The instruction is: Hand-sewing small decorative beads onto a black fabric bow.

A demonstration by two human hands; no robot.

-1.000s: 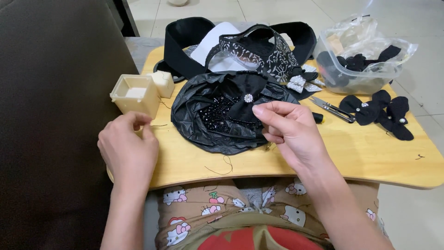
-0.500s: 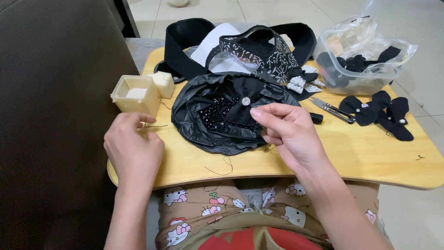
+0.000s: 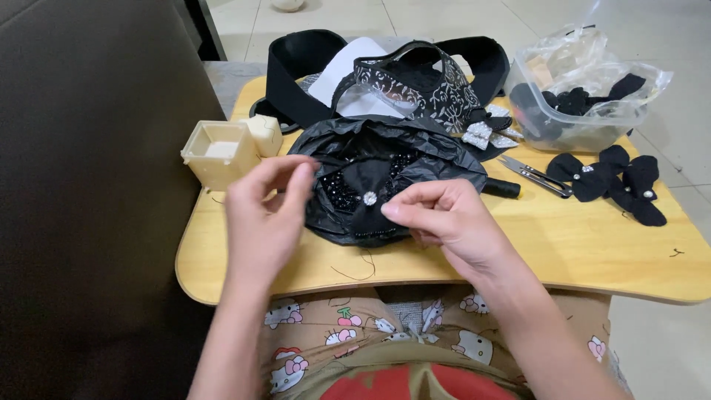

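Pinching at a black bow over a bag of beads

Sitting at a wooden lap tray (image 3: pixel 563 252), the person has both hands up over its front half. R hand (image 3: pixel 452 222) sits at about 6 o'clock of the black plastic bag (image 3: pixel 437 159), thumb and forefinger pinched shut at the edge of a black fabric bow (image 3: pixel 368 194) w/ a small rhinestone at its centre. Whether a needle sits in that pinch can't be told; too small. L hand (image 3: pixel 266 215) hovers at 9 o'clock of the bow, fingers curled in, thumb and index tips close together, nothing visible between them; grip can't be told. A thin dark thread (image 3: pixel 359 270) trails on the tray at 6 o'clock of the bow.

Bag lies open, approx mid-tray, small black beads (image 3: pixel 335 180) scattered inside, just beside the bow.

At 9 o'clock of the bag: cream plastic box (image 3: pixel 218 152), a smaller cream piece touching it behind. At 12 o'clock: black-and-white patterned headband (image 3: pixel 422 85) w/ a silver bow (image 3: pixel 480 133), plus wide black bands behind. At 3 o'clock: thread snips (image 3: pixel 537 174), then finished black bows (image 3: pixel 615 178) w/ rhinestones. At 1–2 o'clock: clear plastic tub (image 3: pixel 585 96) holding more black pieces.

Below the tray, cartoon-print fabric covers the lap.
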